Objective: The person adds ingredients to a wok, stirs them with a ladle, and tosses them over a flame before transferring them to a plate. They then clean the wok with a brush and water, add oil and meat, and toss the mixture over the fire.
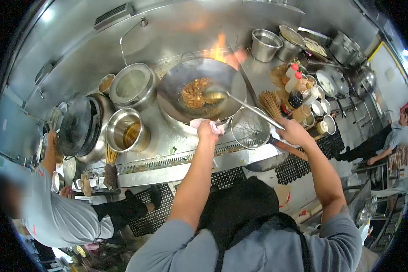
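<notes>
A large dark wok [172, 97] sits on the burner in the middle, with flames rising behind its far rim. My left hand [207, 128] is closed around the wok's near handle through a folded pale pink cloth [218, 128]. In my right hand [293, 132] is the long metal handle of a ladle [254, 109]. The ladle's bowl rests inside the wok, at the right side of some brown, saucy chopped food [195, 93]. Below my right hand, a round wire strainer [250, 129] with a wooden handle lies on the counter's front edge.
Left of the wok stand a lidded pot [132, 85] and a steel pot of brown liquid [128, 130]. Sauce bottles [294, 99] and a bamboo brush [270, 105] are to the right. A co-worker [63, 208] stands close on the left; another person [392, 136] is at far right.
</notes>
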A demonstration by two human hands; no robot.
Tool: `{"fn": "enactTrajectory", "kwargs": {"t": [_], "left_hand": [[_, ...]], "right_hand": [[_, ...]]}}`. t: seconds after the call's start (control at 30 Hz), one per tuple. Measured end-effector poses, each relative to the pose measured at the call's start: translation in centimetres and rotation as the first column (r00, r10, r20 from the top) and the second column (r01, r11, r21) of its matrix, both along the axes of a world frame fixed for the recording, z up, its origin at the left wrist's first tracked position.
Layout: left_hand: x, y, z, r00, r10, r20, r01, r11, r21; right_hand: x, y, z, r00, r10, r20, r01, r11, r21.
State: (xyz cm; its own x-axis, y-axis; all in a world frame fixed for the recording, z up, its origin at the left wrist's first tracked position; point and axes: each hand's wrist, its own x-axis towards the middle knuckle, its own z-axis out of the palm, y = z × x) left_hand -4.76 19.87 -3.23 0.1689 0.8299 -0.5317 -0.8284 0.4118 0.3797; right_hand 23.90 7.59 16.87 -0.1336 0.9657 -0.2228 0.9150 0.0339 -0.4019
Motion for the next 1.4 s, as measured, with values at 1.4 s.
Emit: {"fn": "enactTrajectory", "kwargs": {"t": [1.4], "left_hand": [[3.3,-10.7,4.7,0.22,0.395,-0.892,-0.084,0.918,0.386]], "right_hand": [[-8.4,3.1,2.4,0.324,-0.691,-0.646,-0.07,0.664,-0.745]]}}
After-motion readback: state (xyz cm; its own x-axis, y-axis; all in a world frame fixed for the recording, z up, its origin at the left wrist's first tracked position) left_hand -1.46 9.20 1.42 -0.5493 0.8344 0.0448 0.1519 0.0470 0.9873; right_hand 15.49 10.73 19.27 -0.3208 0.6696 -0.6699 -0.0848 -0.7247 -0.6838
